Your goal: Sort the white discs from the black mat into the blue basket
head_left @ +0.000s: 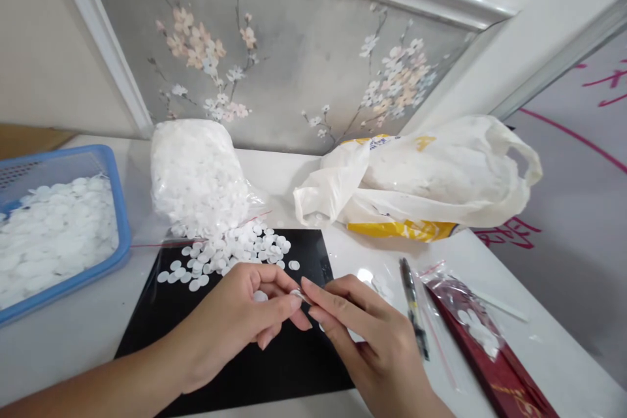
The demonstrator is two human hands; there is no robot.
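Above a black mat (245, 359), my left hand (249, 307) pinches a small white disc (296, 294) between thumb and index finger. Another white disc (260, 296) shows by its curled fingers. My right hand (362, 320) meets the left at the fingertips, its thumb and index finger closed at the right edge of the pinched disc. Part of a white piece shows beneath the right fingers. Behind my hands, a loose pile of white discs (235, 249) spreads over the back of the mat, spilling from a clear bag full of discs (196, 170).
A blue basket (122, 222) of white discs stands at the left. At the back right lies a white and yellow plastic bag (426, 189). A black pen (414, 307), a small clear bag (480, 326) with discs and a red packet (509, 379) lie at the right.
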